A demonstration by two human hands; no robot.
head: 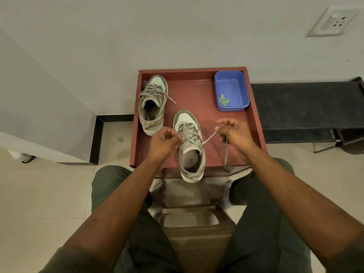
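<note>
my right hand (234,131) pinches the soft, limp lace (210,137), my left hand (167,141) pinches its other end. the light sneaker (190,146) sits at the table's (197,91) near edge; grip near the eyelets.

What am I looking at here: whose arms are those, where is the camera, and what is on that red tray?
No machine: a person's two bare arms and hands, filmed by one wide camera on their head, looking down. On the red tray table stand two grey-white sneakers. The left hand and right hand each pinch the shoelace of the near sneaker, whose heel overhangs the near edge. The far sneaker stands untouched. A blue plastic box holds a small green scrap.
</note>
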